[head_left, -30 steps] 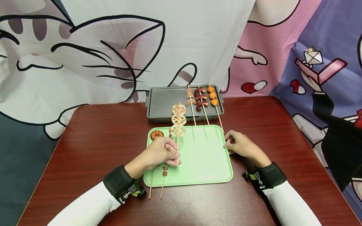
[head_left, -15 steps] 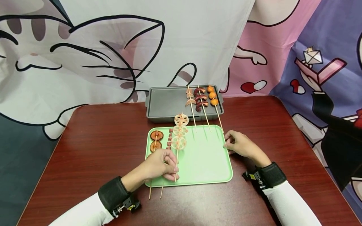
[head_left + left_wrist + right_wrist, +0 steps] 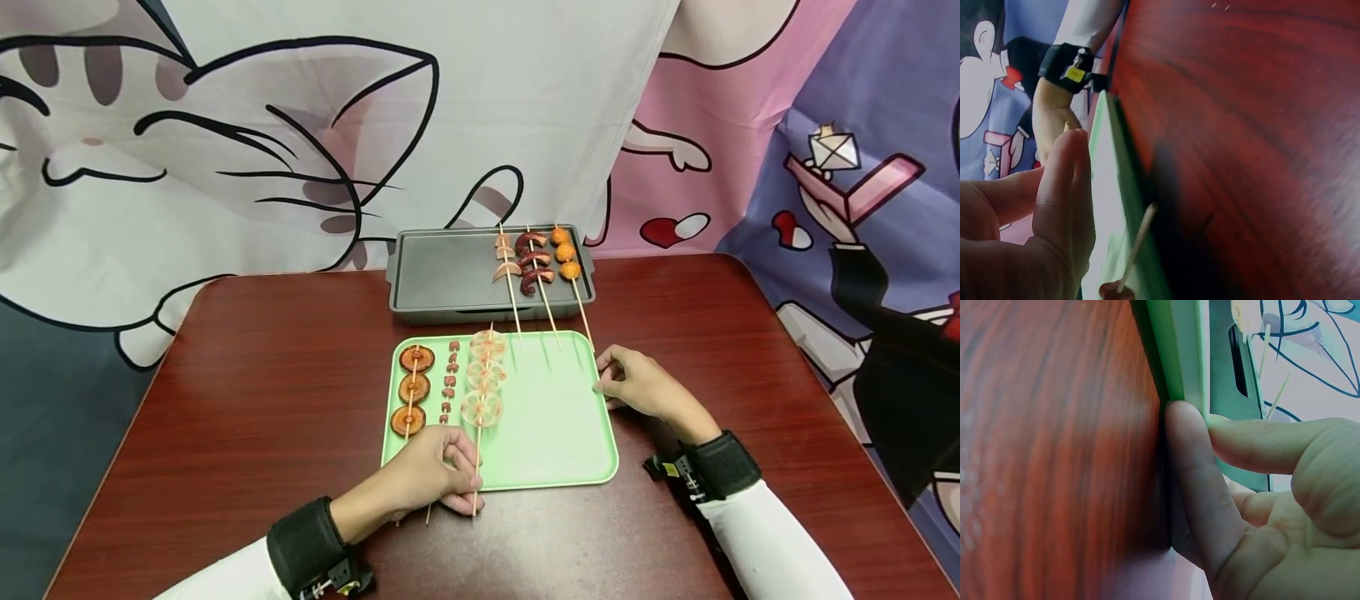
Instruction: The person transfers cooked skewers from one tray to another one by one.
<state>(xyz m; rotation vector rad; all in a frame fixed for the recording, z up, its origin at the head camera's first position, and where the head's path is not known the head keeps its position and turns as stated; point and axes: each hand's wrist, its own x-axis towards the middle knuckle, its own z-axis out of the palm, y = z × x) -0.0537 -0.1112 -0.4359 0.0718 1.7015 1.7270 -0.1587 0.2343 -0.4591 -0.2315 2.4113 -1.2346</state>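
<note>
A lotus-root skewer (image 3: pixel 483 377) with three slices lies flat on the green tray (image 3: pixel 555 433), beside a small meat skewer (image 3: pixel 448 385) and a mushroom skewer (image 3: pixel 412 388). My left hand (image 3: pixel 465 487) pinches the lotus skewer's stick at the tray's near edge. The left wrist view shows that hand's fingers (image 3: pixel 1063 187) by the tray rim, with a stick end (image 3: pixel 1138 240) poking over it. My right hand (image 3: pixel 611 385) holds the tray's right rim. In the right wrist view its thumb lies on top of the rim (image 3: pixel 1182 350) and a finger (image 3: pixel 1194 487) presses against its side.
A grey baking tray (image 3: pixel 438 271) stands behind the green one, with three loaded skewers (image 3: pixel 536 265) at its right end, their sticks reaching over the green tray's far edge. Dark red tabletop (image 3: pixel 262 392) surrounds both trays. A cartoon cloth backdrop hangs behind.
My left hand drew back toward me and lowered the lotus skewer from upright over the tray to lying flat on it. The right hand stayed on the rim.
</note>
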